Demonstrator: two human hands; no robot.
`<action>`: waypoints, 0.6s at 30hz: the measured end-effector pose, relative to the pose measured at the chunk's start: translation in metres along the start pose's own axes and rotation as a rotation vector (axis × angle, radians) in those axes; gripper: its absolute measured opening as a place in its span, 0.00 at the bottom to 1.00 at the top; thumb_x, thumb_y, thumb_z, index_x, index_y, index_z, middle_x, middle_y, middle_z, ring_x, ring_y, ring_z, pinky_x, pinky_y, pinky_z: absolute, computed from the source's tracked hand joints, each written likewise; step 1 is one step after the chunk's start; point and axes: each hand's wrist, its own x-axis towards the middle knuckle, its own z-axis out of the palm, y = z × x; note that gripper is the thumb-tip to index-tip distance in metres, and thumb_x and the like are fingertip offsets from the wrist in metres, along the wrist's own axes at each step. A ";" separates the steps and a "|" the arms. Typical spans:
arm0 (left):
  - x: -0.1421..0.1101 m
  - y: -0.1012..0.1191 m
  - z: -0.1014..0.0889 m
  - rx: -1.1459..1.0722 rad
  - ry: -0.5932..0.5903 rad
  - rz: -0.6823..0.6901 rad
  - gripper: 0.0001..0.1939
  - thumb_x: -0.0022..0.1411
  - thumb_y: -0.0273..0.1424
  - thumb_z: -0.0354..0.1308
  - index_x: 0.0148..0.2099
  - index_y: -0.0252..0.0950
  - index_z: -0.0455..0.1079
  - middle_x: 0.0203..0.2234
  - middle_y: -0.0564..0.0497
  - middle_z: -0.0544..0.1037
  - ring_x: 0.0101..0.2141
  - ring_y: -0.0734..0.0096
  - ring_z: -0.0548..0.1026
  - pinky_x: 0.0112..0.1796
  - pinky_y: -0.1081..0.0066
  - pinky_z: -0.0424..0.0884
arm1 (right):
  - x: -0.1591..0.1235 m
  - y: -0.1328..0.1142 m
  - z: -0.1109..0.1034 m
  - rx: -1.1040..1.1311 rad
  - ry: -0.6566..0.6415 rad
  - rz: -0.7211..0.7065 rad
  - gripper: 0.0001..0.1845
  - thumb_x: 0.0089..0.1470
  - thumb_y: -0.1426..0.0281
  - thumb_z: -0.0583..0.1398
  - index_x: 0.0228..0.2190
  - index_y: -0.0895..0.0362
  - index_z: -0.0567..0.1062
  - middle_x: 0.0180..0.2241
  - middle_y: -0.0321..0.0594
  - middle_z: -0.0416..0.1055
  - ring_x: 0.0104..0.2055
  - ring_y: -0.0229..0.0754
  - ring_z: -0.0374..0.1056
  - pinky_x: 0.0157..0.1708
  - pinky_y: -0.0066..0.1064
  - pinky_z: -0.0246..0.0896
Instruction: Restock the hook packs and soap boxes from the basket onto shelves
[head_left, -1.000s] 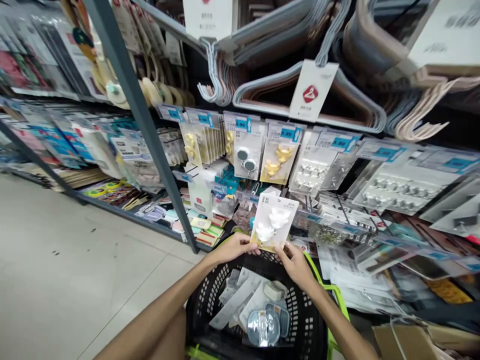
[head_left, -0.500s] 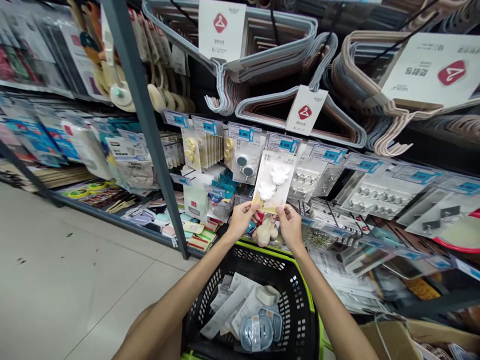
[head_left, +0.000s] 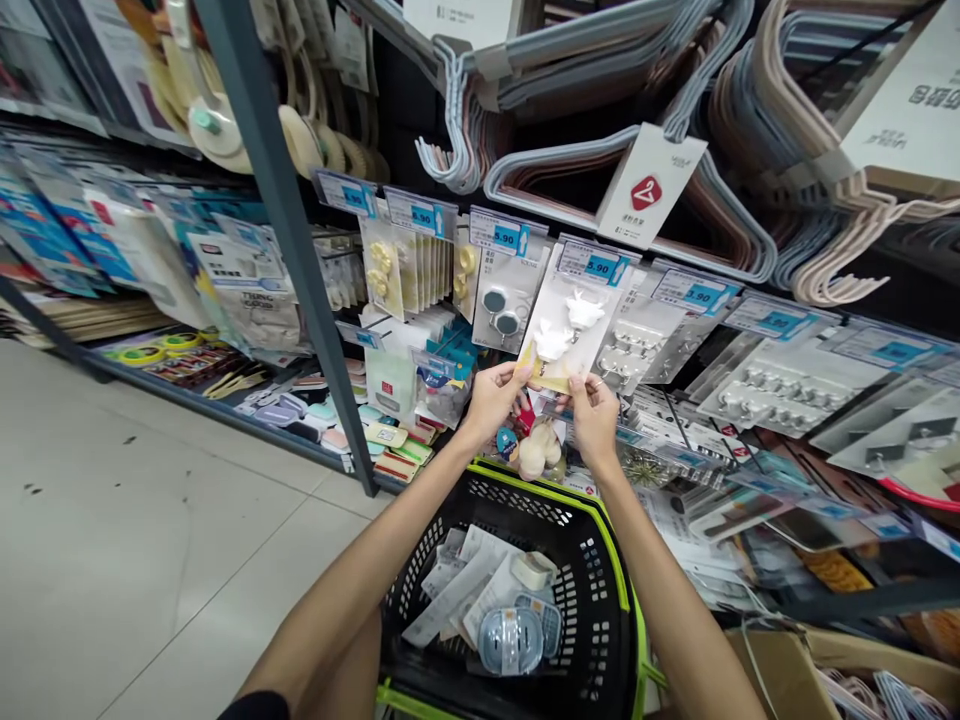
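Starting at the bottom centre of the frame, we see a black basket point(head_left: 592, 640) with green rim, packets lying loose inside, parked under the arms so both hands are free. Above it, mid-frame, our left hand point(head_left: 491, 400) and right hand point(head_left: 595, 420) each pinch a bottom corner of a blister card of white hooks point(head_left: 566, 325), tilted upright against the peg row under a blue price tag point(head_left: 598, 266), likely so the card's top lines up with the peg. Farther back, upper right, bundled hangers point(head_left: 637, 190) hang above.
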 end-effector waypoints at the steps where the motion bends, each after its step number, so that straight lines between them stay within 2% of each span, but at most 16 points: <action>1: -0.001 0.001 0.001 -0.001 -0.001 -0.006 0.24 0.60 0.49 0.66 0.40 0.30 0.75 0.30 0.46 0.81 0.18 0.76 0.73 0.17 0.77 0.65 | -0.001 -0.001 0.000 -0.012 0.001 0.004 0.21 0.58 0.50 0.62 0.36 0.56 0.71 0.24 0.33 0.71 0.24 0.38 0.66 0.28 0.31 0.65; 8: 0.000 -0.003 0.005 0.001 -0.007 -0.089 0.26 0.58 0.51 0.66 0.40 0.30 0.73 0.30 0.44 0.82 0.17 0.75 0.74 0.16 0.78 0.65 | 0.000 0.001 -0.006 -0.043 0.005 0.054 0.22 0.56 0.49 0.63 0.36 0.56 0.73 0.24 0.34 0.72 0.24 0.40 0.68 0.28 0.32 0.68; 13: 0.013 -0.005 0.001 0.046 -0.010 -0.139 0.22 0.61 0.46 0.65 0.41 0.29 0.72 0.32 0.42 0.82 0.18 0.74 0.75 0.16 0.77 0.67 | 0.012 0.005 -0.005 -0.097 0.011 0.117 0.20 0.56 0.52 0.63 0.35 0.58 0.75 0.22 0.36 0.73 0.22 0.41 0.70 0.25 0.32 0.68; 16: 0.024 0.000 -0.005 0.149 -0.004 -0.171 0.17 0.64 0.42 0.62 0.41 0.30 0.72 0.31 0.44 0.81 0.19 0.72 0.76 0.19 0.75 0.69 | 0.023 0.007 -0.005 -0.176 -0.006 0.160 0.17 0.58 0.56 0.62 0.34 0.59 0.75 0.21 0.37 0.75 0.21 0.40 0.71 0.23 0.30 0.68; 18: 0.034 0.006 -0.008 0.340 -0.012 -0.175 0.15 0.66 0.40 0.59 0.39 0.31 0.73 0.24 0.48 0.78 0.18 0.71 0.74 0.20 0.75 0.66 | 0.032 0.009 -0.006 -0.246 0.010 0.205 0.16 0.58 0.58 0.62 0.34 0.60 0.75 0.20 0.37 0.74 0.19 0.40 0.70 0.20 0.28 0.65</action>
